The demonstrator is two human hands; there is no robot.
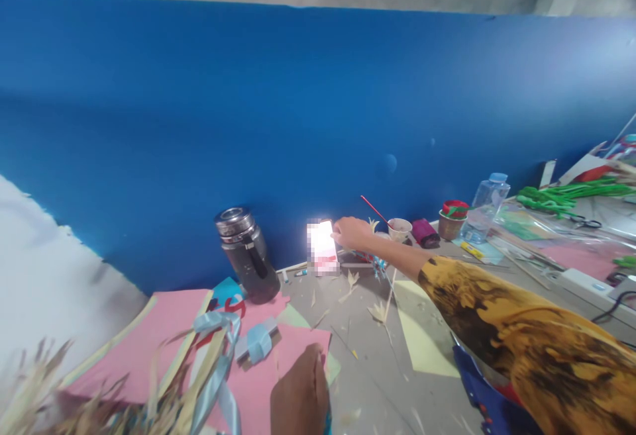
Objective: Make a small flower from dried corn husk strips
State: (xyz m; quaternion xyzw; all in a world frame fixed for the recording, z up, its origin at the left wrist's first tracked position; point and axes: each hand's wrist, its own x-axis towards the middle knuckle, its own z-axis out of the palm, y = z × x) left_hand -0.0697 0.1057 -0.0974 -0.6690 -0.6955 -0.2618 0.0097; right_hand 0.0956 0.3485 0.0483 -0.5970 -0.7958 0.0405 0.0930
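A bright-screened phone [324, 244], partly pixelated, stands upright against the blue wall. My right hand [350, 233] reaches across with its fingers closed at the phone's upper right edge; the far side of the grip is hidden. Low in the view, my left hand [301, 388] is closed over pink paper [258, 372]. A bit of blue shows beside it at the bottom edge, but what it holds is hidden. A roll of light blue ribbon [259, 342] lies left of this hand.
A dark thermos [251, 256] stands near the wall, left of the phone. Dry husk pieces [380, 312] litter the table. To the right are a paper cup [399, 230], a plastic bottle [484, 206], green cords [561, 195] and a power strip [586, 289].
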